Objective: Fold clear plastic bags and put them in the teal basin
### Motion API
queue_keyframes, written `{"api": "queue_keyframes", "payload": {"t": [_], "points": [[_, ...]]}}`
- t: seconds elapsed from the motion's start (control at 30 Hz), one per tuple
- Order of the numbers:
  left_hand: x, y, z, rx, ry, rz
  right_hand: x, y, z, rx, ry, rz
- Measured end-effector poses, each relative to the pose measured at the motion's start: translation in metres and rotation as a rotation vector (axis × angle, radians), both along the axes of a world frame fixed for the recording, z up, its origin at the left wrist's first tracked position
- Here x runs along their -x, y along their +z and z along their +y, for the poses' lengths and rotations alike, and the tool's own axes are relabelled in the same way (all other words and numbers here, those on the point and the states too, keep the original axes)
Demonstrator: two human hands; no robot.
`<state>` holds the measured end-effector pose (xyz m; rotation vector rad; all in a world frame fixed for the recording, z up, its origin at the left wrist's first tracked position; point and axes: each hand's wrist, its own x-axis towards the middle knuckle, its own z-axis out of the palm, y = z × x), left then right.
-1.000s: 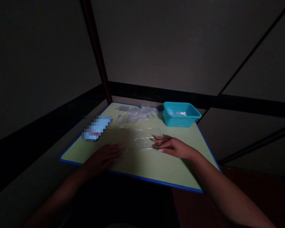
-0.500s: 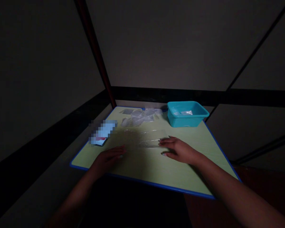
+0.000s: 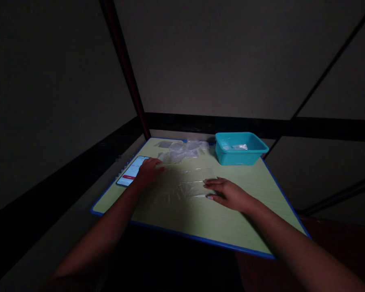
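A clear plastic bag [image 3: 185, 184] lies flat on the green table with the blue edge. My right hand [image 3: 226, 192] rests at the bag's right end, fingers spread and pointing left. At the bag's far left corner is my left hand [image 3: 149, 172], slightly blurred, its fingers stretched towards the right, beside the phone. Behind the bag, several crumpled clear plastic bags [image 3: 179, 152] lie in a loose pile. Neither hand grips anything that I can see.
A lit phone [image 3: 129, 172] lies near the table's left edge. The turquoise basket [image 3: 240, 158] at the back right holds some clear plastic pieces. The table's blue edge [image 3: 200, 239] runs close to my body, and walls stand behind and left.
My left hand has moved forward from the near left to the bag's far left corner, partly in front of the phone. The bag's near part shows more wrinkles. My right hand has hardly moved.
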<state>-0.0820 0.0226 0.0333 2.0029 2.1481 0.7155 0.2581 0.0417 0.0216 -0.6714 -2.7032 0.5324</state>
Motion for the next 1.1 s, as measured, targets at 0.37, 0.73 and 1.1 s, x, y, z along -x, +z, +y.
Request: {"api": "queue_keyframes", "payload": {"t": [0.37, 0.73, 1.1], "points": [[-0.002, -0.016, 0.015, 0.067, -0.040, -0.057, 0.004, -0.001, -0.001, -0.011, -0.009, 0.045], [0.005, -0.007, 0.030, 0.160, -0.299, -0.200, 0.059, 0.019, 0.000, -0.015, -0.021, -0.178], [0.006, -0.011, 0.020, 0.040, -0.434, -0.061, 0.114, 0.002, 0.017, -0.050, -0.091, -0.115]]}}
